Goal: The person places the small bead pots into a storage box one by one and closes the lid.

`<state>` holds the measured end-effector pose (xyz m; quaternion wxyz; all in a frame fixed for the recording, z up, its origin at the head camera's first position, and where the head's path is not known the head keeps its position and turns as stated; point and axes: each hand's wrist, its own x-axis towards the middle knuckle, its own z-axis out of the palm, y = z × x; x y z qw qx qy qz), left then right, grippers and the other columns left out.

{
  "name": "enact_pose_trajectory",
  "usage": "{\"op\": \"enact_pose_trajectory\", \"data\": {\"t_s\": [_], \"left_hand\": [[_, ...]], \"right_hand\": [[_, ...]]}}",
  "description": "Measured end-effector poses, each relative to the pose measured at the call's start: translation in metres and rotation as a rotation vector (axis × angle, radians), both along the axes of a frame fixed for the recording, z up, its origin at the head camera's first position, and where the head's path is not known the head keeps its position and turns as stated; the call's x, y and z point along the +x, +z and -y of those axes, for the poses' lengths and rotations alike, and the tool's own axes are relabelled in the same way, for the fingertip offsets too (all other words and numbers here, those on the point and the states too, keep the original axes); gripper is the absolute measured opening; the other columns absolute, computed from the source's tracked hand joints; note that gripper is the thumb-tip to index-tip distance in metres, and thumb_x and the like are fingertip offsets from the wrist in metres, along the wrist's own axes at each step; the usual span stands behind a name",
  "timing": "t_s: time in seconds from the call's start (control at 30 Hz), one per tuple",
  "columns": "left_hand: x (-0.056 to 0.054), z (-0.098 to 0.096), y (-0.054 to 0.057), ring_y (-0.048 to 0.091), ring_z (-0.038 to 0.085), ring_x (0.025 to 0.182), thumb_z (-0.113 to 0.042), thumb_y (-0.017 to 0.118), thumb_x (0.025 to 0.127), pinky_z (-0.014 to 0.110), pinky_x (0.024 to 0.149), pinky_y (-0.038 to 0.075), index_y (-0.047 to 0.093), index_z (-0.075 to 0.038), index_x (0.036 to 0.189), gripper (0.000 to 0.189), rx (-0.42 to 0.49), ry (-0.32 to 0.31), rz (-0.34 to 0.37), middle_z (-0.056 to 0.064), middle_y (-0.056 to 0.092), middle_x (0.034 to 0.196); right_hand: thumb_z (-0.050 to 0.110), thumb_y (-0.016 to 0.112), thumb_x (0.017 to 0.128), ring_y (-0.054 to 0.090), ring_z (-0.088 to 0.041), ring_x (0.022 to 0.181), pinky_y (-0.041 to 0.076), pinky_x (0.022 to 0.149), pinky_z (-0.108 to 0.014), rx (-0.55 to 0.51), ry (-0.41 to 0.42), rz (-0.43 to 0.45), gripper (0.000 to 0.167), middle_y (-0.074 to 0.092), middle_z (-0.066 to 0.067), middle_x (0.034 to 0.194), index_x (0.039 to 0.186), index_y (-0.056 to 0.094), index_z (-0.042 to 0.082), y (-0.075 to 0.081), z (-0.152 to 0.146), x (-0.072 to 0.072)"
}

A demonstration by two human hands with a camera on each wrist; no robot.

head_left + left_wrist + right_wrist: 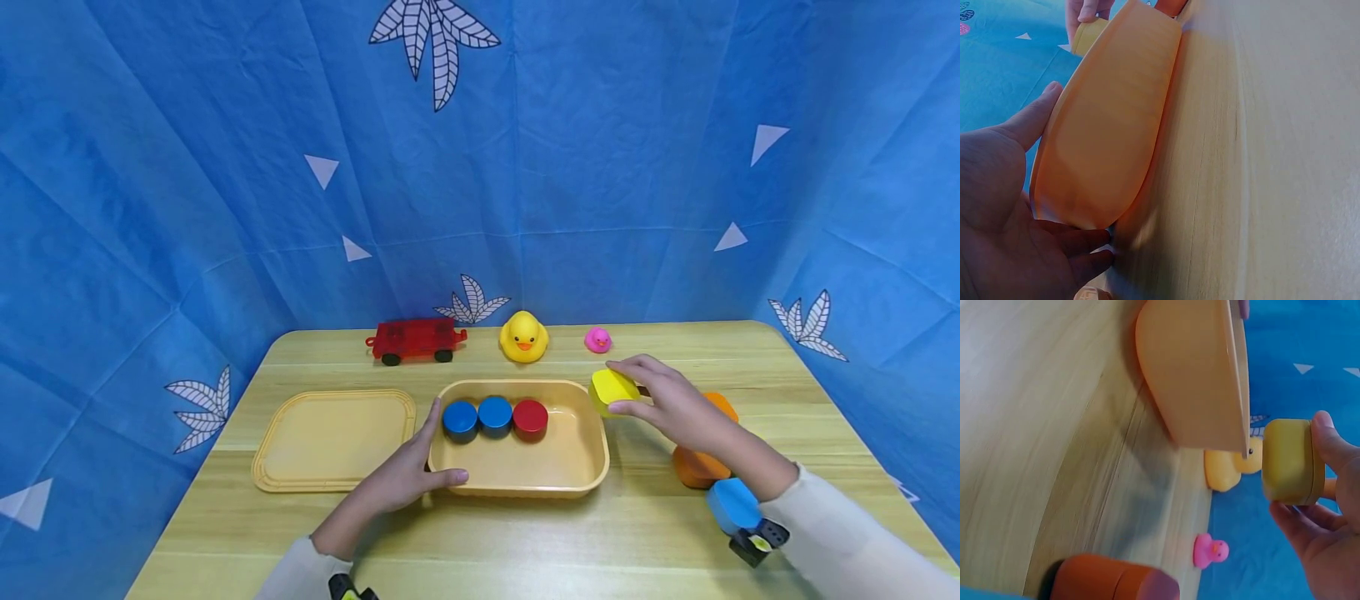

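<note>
1. The blue cloth (480,167) hangs behind the wooden table (525,550) on which everything rests.
2. The cream tray (570,454) sits at the middle of the table, its right half bare inside. That stretch, rather than the occupied left side, looks the easier part to work over.
3. A flat cream panel (337,442) lies beside the tray, on its left.
4. The left hand (408,471) grips the tray's near left corner, thumb against the near side and fingers round the left end. Keeping this hold light but steady should stop the tray from sliding.
5. The right hand (663,396) pinches the yellow block between thumb and fingertips; a firm pinch from both sides, with the wrist kept low and calm, would serve best.
6. The red wagon (415,339) stands at the table's back edge.
7. Orange pieces (701,468) lie under the right forearm, so the sleeve is best kept high.
8. The yellow duck (523,337) stands behind the tray.
9. A light blue piece (733,504) lies beside the right cuff.
10. The yellow block (613,390) is raised above rim height near the tray's far right corner; how far it overlaps the rim cannot be told. Holding it level would help avoid knocking the edge.
11. Two blue round pieces (495,414) and a red one (530,418) form a row inside the tray, best left unbumped.
12. The small pink duck (598,340) stands just behind the block.
</note>
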<state>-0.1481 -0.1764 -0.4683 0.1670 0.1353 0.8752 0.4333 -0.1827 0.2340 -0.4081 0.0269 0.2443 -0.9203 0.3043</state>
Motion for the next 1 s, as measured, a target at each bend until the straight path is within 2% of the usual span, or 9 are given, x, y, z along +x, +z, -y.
{"op": "enact_pose_trajectory", "data": {"t_s": [0.23,0.5,0.77,1.0], "left_hand": [[0.0,0.0,-0.001,0.016,0.043,0.156,-0.042,0.078,0.092,0.061,0.123,0.022,-0.007,-0.021,0.167,0.115,-0.003,0.001,0.002,0.015,0.008,0.173],[-0.001,0.0,-0.001,0.017,0.043,0.156,-0.043,0.078,0.092,0.061,0.123,0.022,-0.007,-0.021,0.167,0.115,-0.005,0.003,0.004,0.015,0.008,0.173],[0.0,0.0,-0.002,0.016,0.043,0.156,-0.044,0.078,0.092,0.061,0.123,0.022,-0.007,-0.023,0.167,0.115,-0.006,0.007,0.006,0.014,0.008,0.173],[0.0,0.0,-0.001,0.016,0.043,0.156,-0.044,0.078,0.092,0.061,0.123,0.021,-0.007,-0.023,0.167,0.115,-0.005,0.008,0.008,0.014,0.007,0.173]], "right_hand": [[0.036,0.078,0.092,0.06,-0.026,0.104,0.058,0.088,-0.047,-0.012,-0.008,-0.001,0.068,0.062,-0.011,0.125,0.146,0.056,0.0,-0.004,0.017,-0.002],[0.036,0.082,0.088,0.061,-0.027,0.103,0.057,0.09,-0.046,-0.036,-0.022,-0.061,0.066,0.062,-0.011,0.123,0.139,0.061,0.0,-0.014,0.036,-0.004],[0.032,0.084,0.086,0.063,-0.033,0.112,0.053,0.1,-0.053,-0.039,-0.035,-0.076,0.061,0.064,-0.012,0.124,0.134,0.063,0.0,-0.025,0.049,-0.007],[0.035,0.084,0.087,0.063,-0.032,0.112,0.054,0.098,-0.052,-0.019,-0.057,-0.073,0.059,0.066,-0.01,0.123,0.133,0.064,0.003,-0.037,0.056,-0.006]]}}
